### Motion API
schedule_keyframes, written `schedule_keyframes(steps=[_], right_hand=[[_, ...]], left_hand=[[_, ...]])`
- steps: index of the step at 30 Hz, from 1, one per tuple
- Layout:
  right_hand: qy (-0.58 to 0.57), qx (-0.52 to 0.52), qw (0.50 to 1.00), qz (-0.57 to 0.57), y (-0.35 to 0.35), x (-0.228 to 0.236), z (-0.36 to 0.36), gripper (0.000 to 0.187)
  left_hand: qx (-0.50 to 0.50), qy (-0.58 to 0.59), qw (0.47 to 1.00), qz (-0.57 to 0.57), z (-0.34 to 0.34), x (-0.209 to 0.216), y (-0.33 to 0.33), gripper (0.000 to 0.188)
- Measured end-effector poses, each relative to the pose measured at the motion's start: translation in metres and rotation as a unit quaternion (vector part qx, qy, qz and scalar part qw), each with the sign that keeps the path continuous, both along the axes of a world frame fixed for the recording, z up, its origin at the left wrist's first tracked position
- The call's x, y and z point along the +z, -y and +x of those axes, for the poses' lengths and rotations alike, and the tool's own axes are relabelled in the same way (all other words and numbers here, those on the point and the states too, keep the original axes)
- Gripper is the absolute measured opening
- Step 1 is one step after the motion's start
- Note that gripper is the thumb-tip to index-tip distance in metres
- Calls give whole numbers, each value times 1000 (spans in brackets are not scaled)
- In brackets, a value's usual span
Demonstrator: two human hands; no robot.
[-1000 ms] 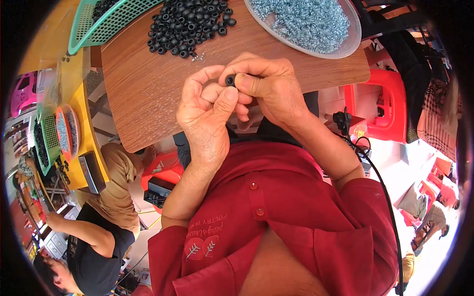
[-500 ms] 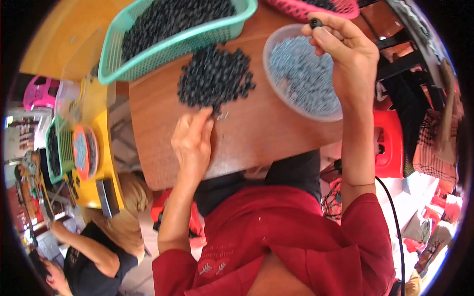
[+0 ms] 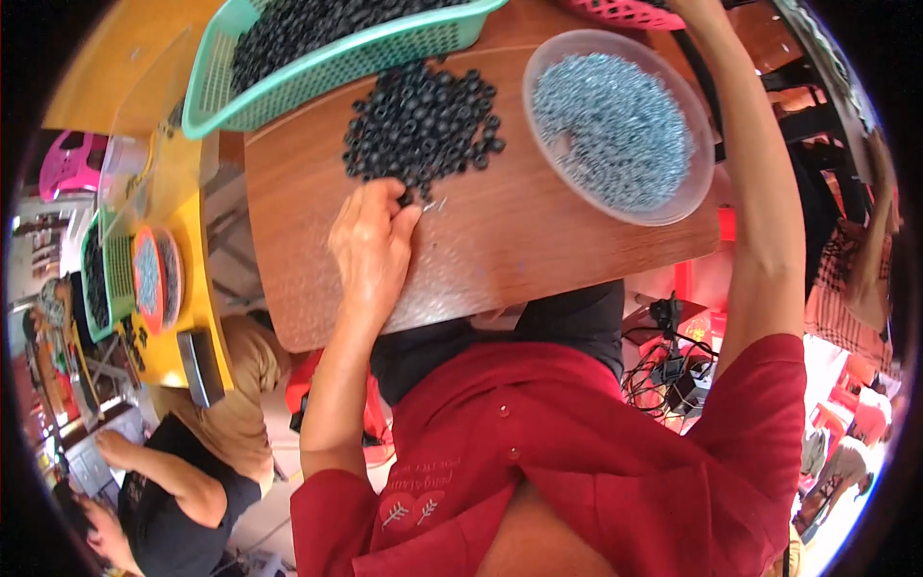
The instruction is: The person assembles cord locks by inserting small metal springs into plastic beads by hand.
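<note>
The person in the dark red shirt (image 3: pixel 567 462) sits at the near edge of a brown wooden table (image 3: pixel 538 260), left hand (image 3: pixel 372 240) resting low over it, at the near side of a loose heap of black ring-shaped pieces (image 3: pixel 423 125). Thumb and forefinger make a narrow gap right at the heap's fringe, and I cannot tell whether they grip a piece. The heap lies left of the middle, toward the far edge, with a few silvery bits (image 3: pixel 436 205) beside the thumb. The right arm stretches past the far right corner, and the right hand (image 3: pixel 697 8) is at a pink basket (image 3: pixel 625 12); its fingers are cut off from view, so whether they hold anything I cannot tell. Near the right edge sits a clear plastic bowl (image 3: pixel 705 173) of small blue-grey shiny pieces (image 3: pixel 615 125). Along the far edge, toward the left corner, stands a green basket (image 3: pixel 317 91) filled with more black pieces.
</note>
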State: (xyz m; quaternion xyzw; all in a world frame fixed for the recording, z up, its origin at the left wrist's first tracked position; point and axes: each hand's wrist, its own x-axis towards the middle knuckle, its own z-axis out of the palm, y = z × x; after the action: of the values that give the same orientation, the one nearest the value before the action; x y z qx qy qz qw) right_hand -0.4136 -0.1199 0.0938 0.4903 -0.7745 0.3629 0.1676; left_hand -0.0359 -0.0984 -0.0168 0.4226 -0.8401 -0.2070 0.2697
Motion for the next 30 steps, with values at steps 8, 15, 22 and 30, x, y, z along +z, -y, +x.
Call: schedule_keyframes(steps=[8,15,22,30], right_hand=[[294,339,883,-141,-67,-31,99,17],[283,332,899,-28,-120,-71,198,12],[382,339,858,-62,-131,-89,240,10],[570,321,756,21,-127,-78,244,6]], left_hand=[[4,-75,996,44,5,-8,-6,20],[-26,-427,724,541,16,21,-33,17],[-36,-511,639,574,6,19,-52,21],[-35,-478,699,531,9,20,-62,21]])
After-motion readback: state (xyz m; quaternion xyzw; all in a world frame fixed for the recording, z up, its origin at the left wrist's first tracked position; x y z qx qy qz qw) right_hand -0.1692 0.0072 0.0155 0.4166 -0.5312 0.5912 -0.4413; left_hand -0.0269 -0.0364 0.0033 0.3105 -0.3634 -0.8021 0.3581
